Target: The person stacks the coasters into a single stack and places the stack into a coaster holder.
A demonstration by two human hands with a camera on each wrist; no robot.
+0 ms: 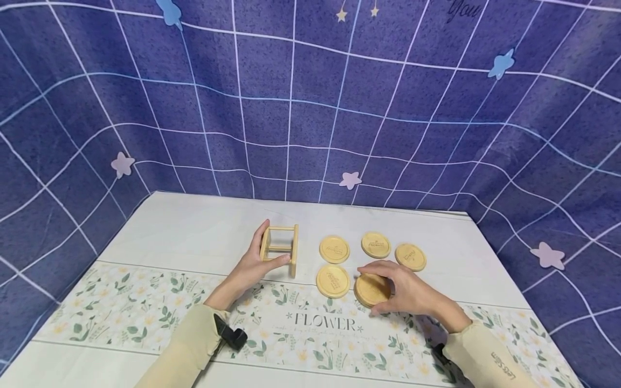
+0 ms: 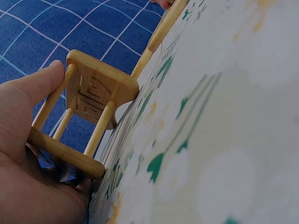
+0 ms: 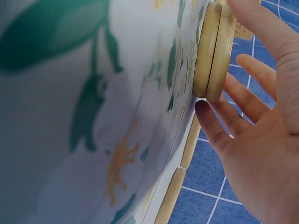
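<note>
The right hand (image 1: pixel 407 288) has its thumb and fingers curved round the rim of two stacked wooden coasters (image 1: pixel 371 291), pinching them from near and far sides. Leftward, past a single coaster (image 1: pixel 333 281), I see the left hand (image 1: pixel 252 267) gripping the wooden coaster holder (image 1: pixel 280 249), rods running crosswise. The right forearm slants in from the near right, palm towards the stack.

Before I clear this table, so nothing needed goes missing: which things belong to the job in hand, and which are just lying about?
Probably in the job:
wooden coaster rack
two stacked round wooden coasters
four single round wooden coasters

Apparently just surroundings:
flower-print table cover
blue star-and-grid fabric backdrop
</note>
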